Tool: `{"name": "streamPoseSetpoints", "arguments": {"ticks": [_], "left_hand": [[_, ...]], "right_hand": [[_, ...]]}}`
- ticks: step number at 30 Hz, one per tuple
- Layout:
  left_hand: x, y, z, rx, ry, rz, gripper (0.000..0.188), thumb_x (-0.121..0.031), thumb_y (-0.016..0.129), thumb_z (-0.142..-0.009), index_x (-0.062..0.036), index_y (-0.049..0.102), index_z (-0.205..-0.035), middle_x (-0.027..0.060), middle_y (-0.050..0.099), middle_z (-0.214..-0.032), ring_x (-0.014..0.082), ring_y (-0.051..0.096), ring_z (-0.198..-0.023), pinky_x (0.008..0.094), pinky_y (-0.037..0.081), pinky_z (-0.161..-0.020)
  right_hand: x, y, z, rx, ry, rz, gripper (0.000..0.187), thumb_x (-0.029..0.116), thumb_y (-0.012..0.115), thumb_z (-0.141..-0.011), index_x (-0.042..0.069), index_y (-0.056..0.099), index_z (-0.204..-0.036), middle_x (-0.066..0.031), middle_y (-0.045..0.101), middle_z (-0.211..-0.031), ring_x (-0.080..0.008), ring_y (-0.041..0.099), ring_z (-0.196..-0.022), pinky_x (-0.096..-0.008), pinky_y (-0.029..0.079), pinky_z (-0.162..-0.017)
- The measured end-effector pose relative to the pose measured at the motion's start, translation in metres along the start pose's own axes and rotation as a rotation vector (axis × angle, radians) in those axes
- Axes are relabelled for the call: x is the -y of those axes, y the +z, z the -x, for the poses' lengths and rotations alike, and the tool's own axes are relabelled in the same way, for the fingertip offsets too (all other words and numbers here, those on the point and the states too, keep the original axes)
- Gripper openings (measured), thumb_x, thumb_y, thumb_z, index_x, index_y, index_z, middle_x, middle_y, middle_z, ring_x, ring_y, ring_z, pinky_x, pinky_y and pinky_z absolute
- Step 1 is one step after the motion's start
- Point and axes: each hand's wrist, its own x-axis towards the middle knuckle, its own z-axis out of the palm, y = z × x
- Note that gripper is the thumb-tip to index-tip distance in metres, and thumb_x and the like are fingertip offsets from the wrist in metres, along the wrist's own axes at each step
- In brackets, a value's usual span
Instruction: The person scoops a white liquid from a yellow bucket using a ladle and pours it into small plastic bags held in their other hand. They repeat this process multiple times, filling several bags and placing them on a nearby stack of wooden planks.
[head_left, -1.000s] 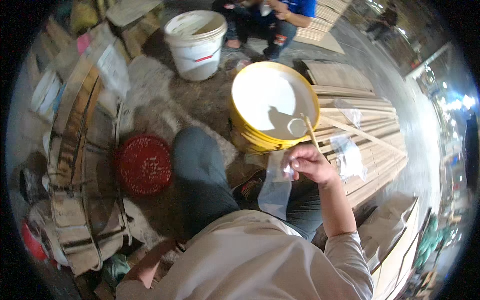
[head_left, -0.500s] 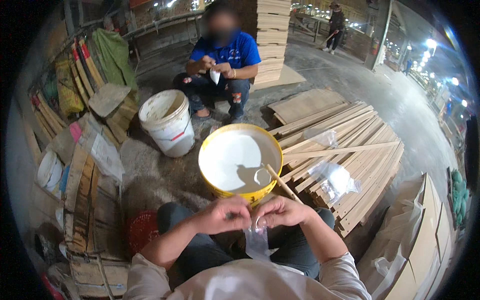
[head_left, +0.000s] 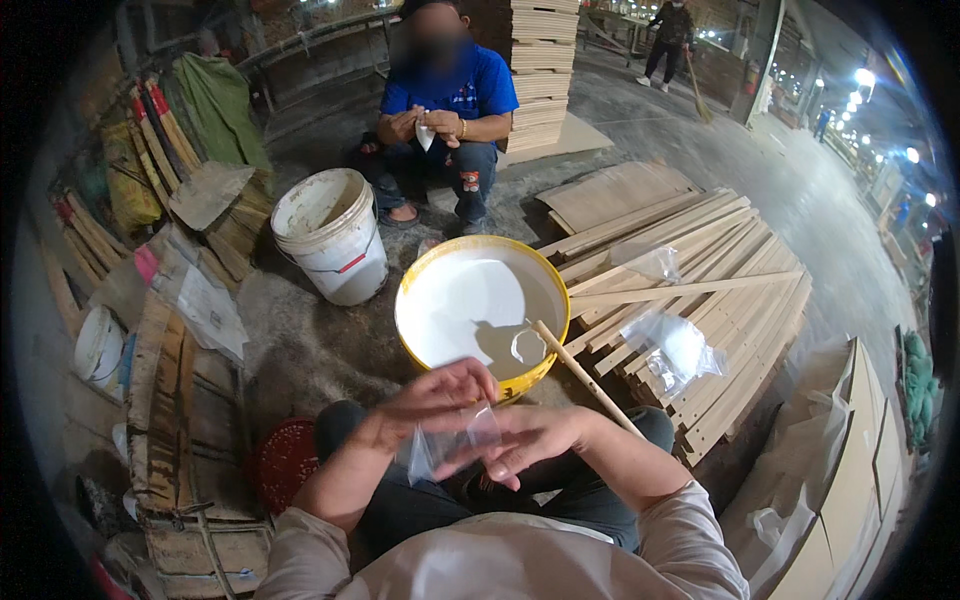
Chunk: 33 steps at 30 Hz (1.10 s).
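A small clear plastic bag (head_left: 447, 443) is held between both my hands above my lap. My left hand (head_left: 425, 400) grips its upper left edge with fingers curled. My right hand (head_left: 525, 437) holds the bag's right side, fingers spread along it. Just beyond them stands a yellow basin (head_left: 482, 313) filled with white liquid. A small scoop (head_left: 528, 345) on a wooden stick (head_left: 583, 375) rests in the basin at its near right rim.
A white bucket (head_left: 331, 235) stands left of the basin. A person in a blue shirt (head_left: 447, 120) squats behind it holding something small and white. Stacked wooden planks (head_left: 690, 285) with clear bags (head_left: 672, 352) lie to the right. A red basket (head_left: 282, 462) sits near my left knee.
The view has tilted up from my lap toward the squatting person. My left hand has joined my right on the bag, and both now hold it in front of me.
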Motion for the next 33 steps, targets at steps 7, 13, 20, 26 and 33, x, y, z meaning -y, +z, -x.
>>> {"name": "streamPoseSetpoints", "arguments": {"ticks": [7, 13, 20, 26, 33], "left_hand": [[-0.001, -0.009, 0.029, -0.500, 0.307, -0.038, 0.090, -0.056, 0.066, -0.069, -0.0031, 0.028, -0.131, 0.0109, 0.039, -0.129, 0.0209, 0.037, -0.120, 0.0361, 0.041, -0.090], [0.009, -0.002, 0.014, -0.650, 0.548, -0.347, 0.062, -0.031, 0.063, -0.082, -0.0020, 0.034, -0.129, 0.0105, 0.040, -0.129, 0.0205, 0.038, -0.120, 0.0358, 0.034, -0.097], [0.021, -0.009, 0.004, -0.788, 0.673, -0.475, 0.032, -0.017, 0.043, -0.093, 0.0024, 0.048, -0.117, 0.0148, 0.055, -0.115, 0.0234, 0.053, -0.105, 0.0336, 0.042, -0.089], [0.026, -0.015, -0.001, -0.792, 0.641, -0.355, 0.036, -0.029, 0.030, -0.097, -0.0004, 0.052, -0.099, 0.0175, 0.056, -0.110, 0.0262, 0.057, -0.099, 0.0387, 0.046, -0.084], [0.016, -0.005, -0.005, -0.785, 0.437, 0.130, 0.032, -0.038, 0.035, -0.094, -0.0083, 0.047, -0.094, 0.0159, 0.059, -0.099, 0.0263, 0.058, -0.092, 0.0399, 0.049, -0.077]], "right_hand": [[0.027, -0.027, 0.000, -0.404, 0.122, 0.286, 0.068, 0.015, 0.054, -0.087, 0.011, 0.012, -0.141, -0.0082, 0.048, -0.127, -0.0067, 0.055, -0.064, -0.0170, 0.043, -0.055], [0.021, -0.033, -0.021, -0.455, 0.113, 0.308, 0.070, 0.017, 0.053, -0.087, 0.008, 0.009, -0.140, -0.0096, 0.049, -0.123, -0.0099, 0.058, -0.064, -0.0178, 0.043, -0.051], [0.017, -0.031, -0.022, -0.470, 0.100, -0.275, 0.070, 0.023, 0.057, -0.086, 0.008, 0.015, -0.139, -0.0100, 0.053, -0.116, -0.0110, 0.059, -0.062, -0.0181, 0.044, -0.048], [-0.003, -0.030, -0.013, -0.487, 0.221, 1.202, 0.069, 0.024, 0.063, -0.076, 0.005, 0.028, -0.133, -0.0202, 0.058, -0.093, -0.0320, 0.061, -0.072, -0.0385, 0.050, -0.066], [0.001, -0.023, -0.016, -0.605, 0.045, 1.168, 0.064, 0.026, 0.061, -0.077, 0.011, 0.032, -0.132, -0.0221, 0.056, -0.105, -0.0381, 0.058, -0.087, -0.0431, 0.047, -0.078]]}}
